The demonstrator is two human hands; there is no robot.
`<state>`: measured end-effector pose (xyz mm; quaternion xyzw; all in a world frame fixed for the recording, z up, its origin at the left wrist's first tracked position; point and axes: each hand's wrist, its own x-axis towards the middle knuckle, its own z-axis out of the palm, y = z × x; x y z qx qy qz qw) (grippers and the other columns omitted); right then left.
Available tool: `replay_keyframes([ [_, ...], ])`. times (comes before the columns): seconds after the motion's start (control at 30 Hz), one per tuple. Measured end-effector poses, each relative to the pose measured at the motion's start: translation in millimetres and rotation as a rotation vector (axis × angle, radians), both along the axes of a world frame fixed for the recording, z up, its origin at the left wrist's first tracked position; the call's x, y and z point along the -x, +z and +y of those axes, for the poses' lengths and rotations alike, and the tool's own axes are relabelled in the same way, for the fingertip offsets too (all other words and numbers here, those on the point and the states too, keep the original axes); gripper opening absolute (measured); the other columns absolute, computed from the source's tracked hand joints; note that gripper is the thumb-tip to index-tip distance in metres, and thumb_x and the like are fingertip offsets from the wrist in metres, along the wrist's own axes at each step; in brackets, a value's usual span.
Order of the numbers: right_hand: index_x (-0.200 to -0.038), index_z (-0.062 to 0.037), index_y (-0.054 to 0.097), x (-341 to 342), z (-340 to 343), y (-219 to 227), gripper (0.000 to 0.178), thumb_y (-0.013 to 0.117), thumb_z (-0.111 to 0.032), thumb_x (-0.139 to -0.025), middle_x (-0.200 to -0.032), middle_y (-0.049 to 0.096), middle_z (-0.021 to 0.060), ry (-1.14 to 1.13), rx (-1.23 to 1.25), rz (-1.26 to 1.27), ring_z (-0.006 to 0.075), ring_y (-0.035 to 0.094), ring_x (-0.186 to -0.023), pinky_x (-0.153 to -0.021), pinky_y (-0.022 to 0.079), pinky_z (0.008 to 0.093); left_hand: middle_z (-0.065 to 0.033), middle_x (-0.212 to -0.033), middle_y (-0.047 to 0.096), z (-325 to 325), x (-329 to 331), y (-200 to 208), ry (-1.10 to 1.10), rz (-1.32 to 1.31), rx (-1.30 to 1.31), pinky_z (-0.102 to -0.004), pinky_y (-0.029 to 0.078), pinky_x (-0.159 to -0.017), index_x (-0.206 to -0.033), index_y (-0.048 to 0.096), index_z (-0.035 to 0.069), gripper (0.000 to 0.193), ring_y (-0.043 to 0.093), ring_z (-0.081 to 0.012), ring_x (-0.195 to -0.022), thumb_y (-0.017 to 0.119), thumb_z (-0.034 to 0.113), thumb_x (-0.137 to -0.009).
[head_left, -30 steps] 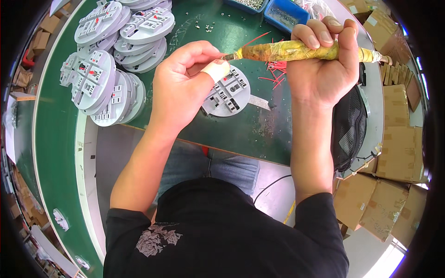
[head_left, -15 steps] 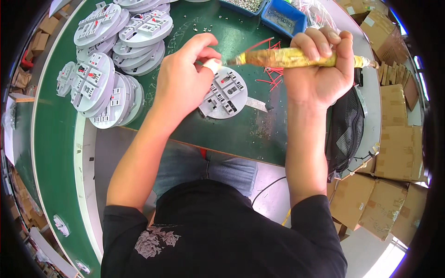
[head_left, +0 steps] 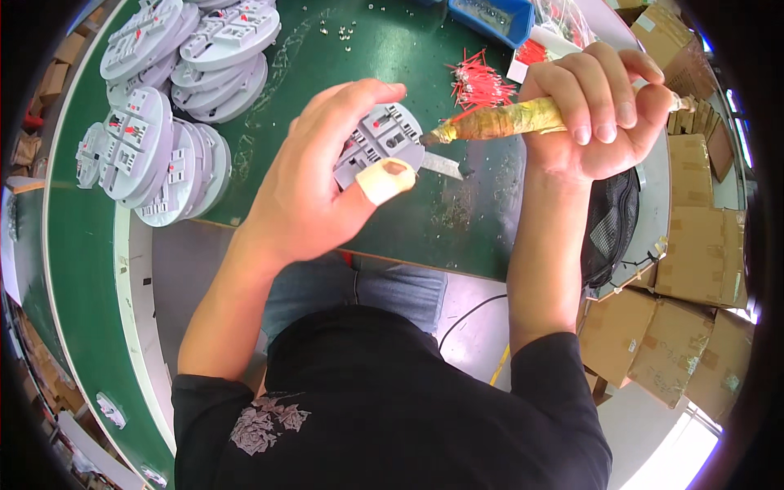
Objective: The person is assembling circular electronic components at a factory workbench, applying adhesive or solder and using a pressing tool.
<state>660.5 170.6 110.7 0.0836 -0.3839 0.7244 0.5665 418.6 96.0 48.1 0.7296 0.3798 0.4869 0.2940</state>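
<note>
My left hand (head_left: 306, 175), with a pale wrap on the thumb, is closed round a round grey plastic disc (head_left: 400, 135). The thumb lies over its near edge and the fingers reach along its far left side. Black-and-grey fittings and a small red part show on the disc's face. In my right hand (head_left: 592, 110), the fingers wrap a long tool bound in yellow tape (head_left: 490, 122). Its dark tapered tip points left and appears to be at the disc's right edge; whether it touches cannot be told.
Stacks of similar grey discs (head_left: 135, 151) stand on the green table (head_left: 392, 49) at left. Red wire pieces (head_left: 482, 80) lie in a pile beyond the tool, near a blue bin (head_left: 494, 20). A black mesh bag (head_left: 611, 220) sits at right, with cardboard boxes (head_left: 694, 253) beyond.
My left hand has gone from fingers bent beside the tool's tip to a hold round the disc. The right hand and tool have shifted slightly right and nearer. The whole view has shifted a little.
</note>
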Motion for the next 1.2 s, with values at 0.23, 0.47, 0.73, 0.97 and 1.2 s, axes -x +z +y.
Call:
replay_keyframes([
  [0.23, -0.105, -0.0123, 0.071, 12, -6, 4, 0.019, 0.062, -0.029, -0.100, -0.074, 0.058, -0.0028, 0.114, -0.200, -0.140, 0.0074, 0.058, -0.063, -0.056, 0.049, 0.0208, -0.0161, -0.134, 0.063, -1, -17, 20, -0.233, -0.309, 0.239, -0.0403, 0.041, -0.108, -0.141, 0.051, 0.000, 0.056, 0.057, -0.0244, -0.127, 0.070, 0.009, -0.089],
  [0.47, -0.119, -0.0121, 0.065, -7, -15, -6, 0.027, 0.056, -0.034, -0.104, -0.081, 0.057, -0.0021, 0.064, -0.229, -0.203, 0.0089, 0.056, -0.066, -0.056, 0.048, 0.0225, -0.0144, -0.109, 0.072, 45, -31, 22, -0.093, -0.321, 0.280, -0.0374, 0.053, -0.093, -0.118, 0.065, 0.003, 0.034, 0.070, -0.0226, -0.102, 0.075, 0.014, -0.087],
  [0.73, -0.120, -0.0082, 0.064, -36, -28, -13, 0.028, 0.053, -0.030, -0.106, -0.080, 0.055, -0.0005, -0.046, -0.157, -0.240, 0.0103, 0.054, -0.070, -0.056, 0.045, 0.0235, -0.0236, -0.121, 0.065, 54, -3, 14, 0.045, 0.225, 0.055, -0.0430, 0.049, -0.099, -0.126, 0.059, -0.002, 0.044, 0.062, -0.0389, -0.117, 0.070, 0.012, -0.086],
  [0.97, -0.115, -0.0087, 0.058, 18, -42, -6, 0.026, 0.051, -0.032, -0.107, -0.074, 0.050, 0.0004, -0.373, 0.045, -0.279, 0.0105, 0.046, -0.057, -0.050, 0.042, 0.0273, -0.0183, -0.141, 0.055, 1, 2, -21, 0.054, 0.348, -0.089, -0.0455, 0.039, -0.111, -0.142, 0.048, 0.006, 0.084, 0.048, -0.0371, -0.136, 0.088, 0.022, -0.070],
  [1.2, -0.110, -0.0085, 0.055, 65, -51, -6, 0.025, 0.050, -0.033, -0.108, -0.065, 0.046, 0.0010, -0.516, 0.228, -0.316, 0.0110, 0.040, -0.046, -0.043, 0.039, 0.0292, -0.0160, -0.133, 0.059, -2, 1, -20, 0.053, 0.402, -0.029, -0.0485, 0.040, -0.109, -0.139, 0.048, 0.004, 0.085, 0.048, -0.0383, -0.135, 0.089, 0.027, -0.067],
])
